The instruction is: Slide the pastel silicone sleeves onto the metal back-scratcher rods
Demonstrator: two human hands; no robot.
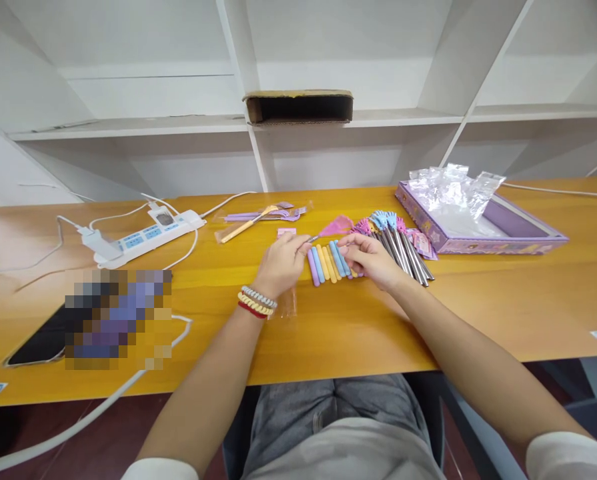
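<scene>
My left hand is closed around the shaft of a pink back scratcher; its blurred pink head points right, with a short metal stretch showing beside my fingers. My right hand has curled fingers, thumb and forefinger close together, just below that head; whatever lies between them is too small to make out. Between the hands lies a row of purple, blue and yellow handles, partly covered by the right hand. Beyond my right wrist rest several metal rods with pink and blue hand-shaped heads.
A purple box with clear plastic bags stands at the right. Wrapped purple and yellow pieces lie behind my left hand. At the left are a white power strip, cables and a dark phone. An open cardboard box sits on the shelf.
</scene>
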